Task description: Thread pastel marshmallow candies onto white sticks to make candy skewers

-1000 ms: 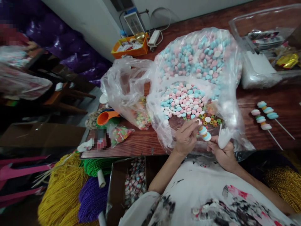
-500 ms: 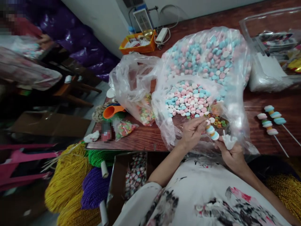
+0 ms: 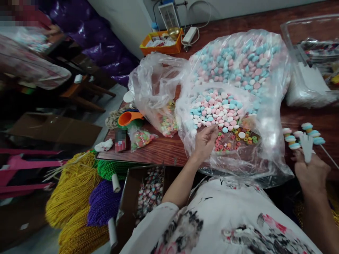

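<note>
My left hand is at the front edge of a heap of pink, white and blue marshmallows in a large clear plastic bag. Its fingertips are bunched together; whatever they pinch, if anything, is hidden. Small colourful cereal rings lie just right of the fingers. Over at the right, my right hand is closed around a bundle of white sticks. A marshmallow skewer is at its fingertips, its stick hidden by the hand. Another marshmallow skewer lies beyond on the table; one more is partly covered.
An orange scoop and a small bag of rings stand left, beside an open plastic bag. A clear plastic box is at back right. Below the table edge are a carton of candies and yellow cord. Another person sits far left.
My right hand has moved right with the white sticks and the marshmallow skewer, to the skewers on the table. The left hand has let go of the skewer and shifted left to the marshmallows.
</note>
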`<state>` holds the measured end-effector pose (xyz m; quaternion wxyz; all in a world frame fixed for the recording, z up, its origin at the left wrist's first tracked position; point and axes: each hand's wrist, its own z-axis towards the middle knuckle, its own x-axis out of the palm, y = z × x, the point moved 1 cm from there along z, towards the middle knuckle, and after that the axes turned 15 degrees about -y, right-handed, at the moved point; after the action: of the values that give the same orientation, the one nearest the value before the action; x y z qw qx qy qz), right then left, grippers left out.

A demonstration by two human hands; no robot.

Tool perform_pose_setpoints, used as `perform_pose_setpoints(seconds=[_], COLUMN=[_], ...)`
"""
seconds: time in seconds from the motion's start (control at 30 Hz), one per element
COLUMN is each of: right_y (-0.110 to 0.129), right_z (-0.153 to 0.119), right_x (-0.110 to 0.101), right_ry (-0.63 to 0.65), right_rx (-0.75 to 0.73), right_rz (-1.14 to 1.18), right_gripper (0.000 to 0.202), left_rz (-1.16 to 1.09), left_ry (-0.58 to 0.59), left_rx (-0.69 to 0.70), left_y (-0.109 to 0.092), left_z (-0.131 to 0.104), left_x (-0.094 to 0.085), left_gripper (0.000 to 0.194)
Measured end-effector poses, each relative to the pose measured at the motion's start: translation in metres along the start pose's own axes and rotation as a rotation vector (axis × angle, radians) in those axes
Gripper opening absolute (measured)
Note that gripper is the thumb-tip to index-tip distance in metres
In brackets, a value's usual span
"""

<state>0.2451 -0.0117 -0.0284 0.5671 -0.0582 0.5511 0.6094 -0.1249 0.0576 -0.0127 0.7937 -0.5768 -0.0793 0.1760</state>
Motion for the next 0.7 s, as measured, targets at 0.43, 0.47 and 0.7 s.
perform_pose_setpoints(seconds=[0.43, 0.47, 0.7], right_y=[0.032, 0.027, 0.006], right_z=[-0.009, -0.010, -0.018], right_x=[0.057, 0.060, 0.058], right_ry=[-0.030, -0.004, -0.076], right_rx=[0.067, 0.039, 0.097], right_rz=[0.511, 0.480, 0.472], right_gripper=[0.024, 0.028, 0.056], left_rz=[0.661, 0.718, 0.976], left_ry=[0.384, 0.411, 0.566], left_rx=[0.289, 0.291, 0.344], left_y=[0.003, 0.002, 0.005], left_z=[0.012, 0.016, 0.030], left_x=[0.011, 0.017, 0.040], left_gripper=[0.015, 0.015, 0.016])
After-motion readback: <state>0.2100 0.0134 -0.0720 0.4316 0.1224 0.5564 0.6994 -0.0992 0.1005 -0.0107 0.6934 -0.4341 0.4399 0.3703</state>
